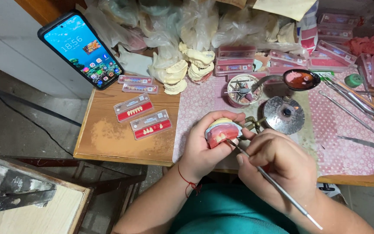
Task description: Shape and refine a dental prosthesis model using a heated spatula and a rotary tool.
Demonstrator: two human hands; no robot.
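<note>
Fingers (221,118) around wax-rimmed dental cast (221,132)

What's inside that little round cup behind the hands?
The round cup holds a bristling bunch of small metal-shanked tool bits, standing at angles. Its bottom is hidden beneath them, so anything lying underneath cannot be seen.

Two bare forearms came up from the bottom of the frame, no sleeves on either. The left hand (206,145) wore no ring or glove, and around its wrist ran a thin red string bracelet (188,181), knotted, with short loose ends hanging off the underside. The right hand (278,167) was just as plain: no watch, no band, fingernails cut short and unpainted. Below both arms there was a stretch of teal garment (230,212), smooth fabric, no print visible.
</note>
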